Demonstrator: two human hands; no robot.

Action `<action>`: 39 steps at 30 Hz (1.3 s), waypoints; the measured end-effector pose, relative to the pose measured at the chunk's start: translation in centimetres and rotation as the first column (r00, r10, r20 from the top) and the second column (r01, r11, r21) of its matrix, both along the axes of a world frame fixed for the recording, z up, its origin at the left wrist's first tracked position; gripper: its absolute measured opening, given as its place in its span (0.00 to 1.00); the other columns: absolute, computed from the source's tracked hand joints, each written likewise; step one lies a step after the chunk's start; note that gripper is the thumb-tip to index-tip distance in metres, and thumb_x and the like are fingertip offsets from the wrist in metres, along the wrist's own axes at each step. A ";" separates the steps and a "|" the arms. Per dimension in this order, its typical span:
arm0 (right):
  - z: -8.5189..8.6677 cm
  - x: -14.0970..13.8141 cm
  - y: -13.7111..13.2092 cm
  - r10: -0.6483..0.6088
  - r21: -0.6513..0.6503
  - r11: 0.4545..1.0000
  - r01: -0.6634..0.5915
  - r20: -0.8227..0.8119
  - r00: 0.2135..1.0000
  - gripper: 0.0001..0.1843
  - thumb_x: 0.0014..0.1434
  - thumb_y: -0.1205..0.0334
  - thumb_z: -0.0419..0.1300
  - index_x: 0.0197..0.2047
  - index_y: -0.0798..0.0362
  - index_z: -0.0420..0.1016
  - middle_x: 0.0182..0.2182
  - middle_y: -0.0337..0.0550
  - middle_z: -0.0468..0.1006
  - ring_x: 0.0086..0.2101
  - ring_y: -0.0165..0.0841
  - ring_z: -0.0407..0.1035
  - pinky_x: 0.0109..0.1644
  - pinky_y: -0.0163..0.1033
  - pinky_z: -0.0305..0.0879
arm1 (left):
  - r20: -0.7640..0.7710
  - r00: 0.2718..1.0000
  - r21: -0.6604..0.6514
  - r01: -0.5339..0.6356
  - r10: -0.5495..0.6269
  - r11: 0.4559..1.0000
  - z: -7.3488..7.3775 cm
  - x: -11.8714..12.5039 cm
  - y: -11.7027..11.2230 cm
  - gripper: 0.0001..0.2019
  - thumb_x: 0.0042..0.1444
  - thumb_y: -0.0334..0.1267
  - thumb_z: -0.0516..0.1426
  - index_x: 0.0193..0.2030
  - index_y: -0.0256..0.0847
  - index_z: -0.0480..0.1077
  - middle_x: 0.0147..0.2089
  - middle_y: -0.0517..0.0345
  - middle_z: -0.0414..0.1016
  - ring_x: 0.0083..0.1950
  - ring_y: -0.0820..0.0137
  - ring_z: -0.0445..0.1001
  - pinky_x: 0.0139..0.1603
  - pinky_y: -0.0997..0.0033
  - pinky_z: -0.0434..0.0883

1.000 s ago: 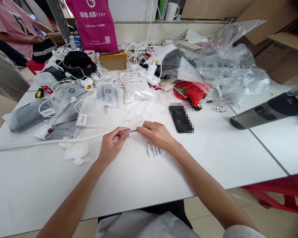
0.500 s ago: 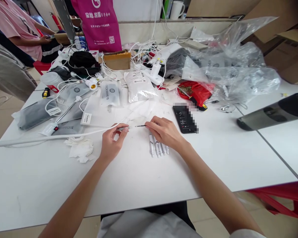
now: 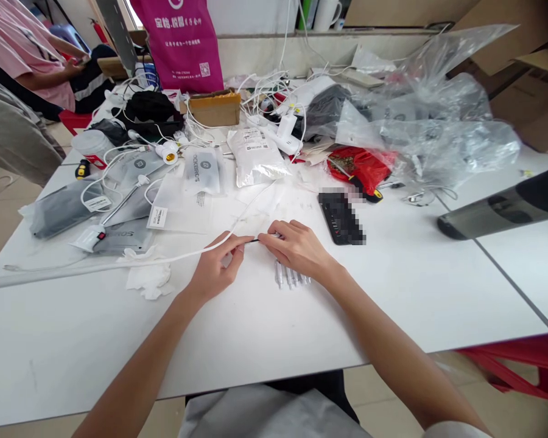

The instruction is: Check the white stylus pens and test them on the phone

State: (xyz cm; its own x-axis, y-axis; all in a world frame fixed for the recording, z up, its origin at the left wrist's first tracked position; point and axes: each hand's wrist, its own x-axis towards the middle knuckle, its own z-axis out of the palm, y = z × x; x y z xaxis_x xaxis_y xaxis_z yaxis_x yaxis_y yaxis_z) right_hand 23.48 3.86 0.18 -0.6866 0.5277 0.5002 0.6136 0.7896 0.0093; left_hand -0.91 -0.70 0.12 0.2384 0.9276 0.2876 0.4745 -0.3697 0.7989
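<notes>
Since the earlier frame the hands have come together: the left hand [image 3: 217,264] pinches the end of a white cable [image 3: 178,258], and the right hand [image 3: 296,248] grips a thin dark pin [image 3: 254,240] that meets it between them. Just below the right hand, a row of small clear tubes [image 3: 288,277] lies untouched on the white surface [image 3: 256,340].

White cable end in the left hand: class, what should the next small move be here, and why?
Probably the right hand should ease the thin dark rod a little further toward the white cable end, keeping it in line, because the left hand grips that end and the two tips appear to meet between the hands.
</notes>
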 end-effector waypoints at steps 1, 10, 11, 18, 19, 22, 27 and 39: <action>0.0 -0.1 0.0 0.005 0.005 1.000 -0.005 0.005 1.000 0.12 0.75 0.71 0.54 0.51 0.51 0.78 0.40 0.43 0.77 0.31 0.31 0.63 0.40 0.39 0.57 | 0.004 1.000 0.041 0.001 -0.002 0.999 -0.2 0.1 0.1 0.12 0.74 0.39 0.58 0.57 0.45 0.81 0.38 0.57 0.75 0.38 0.69 0.72 0.41 0.70 0.70; 0.2 0.8 0.5 -0.010 0.040 0.999 0.011 -0.009 1.000 0.13 0.73 0.73 0.55 0.51 0.50 0.77 0.43 0.45 0.78 0.33 0.33 0.65 0.45 0.41 0.58 | 0.017 0.993 0.085 -0.115 0.114 0.990 0.1 0.1 0.3 0.05 0.71 0.37 0.61 0.45 0.42 0.80 0.39 0.58 0.81 0.38 0.72 0.75 0.43 0.72 0.71; 0.3 0.9 0.6 -0.008 0.049 0.999 0.009 -0.016 1.000 0.12 0.73 0.73 0.55 0.51 0.50 0.77 0.43 0.46 0.78 0.33 0.33 0.65 0.45 0.41 0.58 | 0.013 0.993 0.081 -0.118 0.117 0.990 0.2 0.1 0.3 0.05 0.71 0.37 0.61 0.44 0.42 0.79 0.39 0.58 0.81 0.38 0.72 0.75 0.45 0.71 0.72; 0.4 1.0 0.6 -0.002 0.056 0.998 0.003 -0.026 1.000 0.12 0.73 0.72 0.55 0.51 0.50 0.77 0.43 0.46 0.78 0.33 0.33 0.66 0.44 0.42 0.58 | -0.004 0.994 0.101 -0.111 0.112 0.989 0.2 0.1 0.4 0.06 0.72 0.37 0.60 0.44 0.42 0.78 0.39 0.60 0.83 0.38 0.72 0.76 0.58 0.66 0.73; 0.5 1.0 0.6 -0.002 0.057 0.998 0.003 -0.026 1.000 0.12 0.73 0.72 0.55 0.51 0.50 0.77 0.43 0.45 0.78 0.33 0.33 0.66 0.45 0.42 0.59 | -0.002 0.994 0.107 -0.108 0.108 0.988 0.2 0.2 0.4 0.06 0.72 0.38 0.60 0.44 0.42 0.78 0.40 0.59 0.84 0.39 0.71 0.77 0.58 0.65 0.74; 0.6 0.9 0.6 0.003 0.069 0.998 -0.001 -0.026 1.000 0.12 0.73 0.72 0.55 0.51 0.51 0.77 0.43 0.45 0.78 0.33 0.33 0.65 0.44 0.41 0.59 | 0.018 0.994 0.118 -0.106 0.105 0.987 0.3 0.2 0.4 0.06 0.72 0.39 0.60 0.47 0.42 0.79 0.41 0.57 0.84 0.41 0.70 0.78 0.51 0.69 0.75; 0.8 0.9 0.5 0.002 0.082 0.997 0.001 -0.034 0.999 0.11 0.72 0.73 0.56 0.50 0.51 0.78 0.42 0.45 0.78 0.34 0.33 0.66 0.45 0.41 0.60 | 0.043 0.994 0.071 -0.099 0.096 0.993 0.3 0.1 0.3 0.07 0.72 0.40 0.61 0.49 0.43 0.81 0.42 0.56 0.82 0.41 0.71 0.78 0.42 0.73 0.74; 0.4 0.5 0.3 0.009 0.067 0.998 -0.008 -0.017 1.000 0.11 0.73 0.72 0.56 0.50 0.51 0.78 0.43 0.45 0.79 0.34 0.32 0.66 0.45 0.41 0.59 | 0.064 0.995 0.025 -0.075 0.073 0.997 -0.3 0.0 0.2 0.09 0.72 0.44 0.63 0.52 0.46 0.82 0.44 0.56 0.82 0.46 0.68 0.80 0.46 0.70 0.75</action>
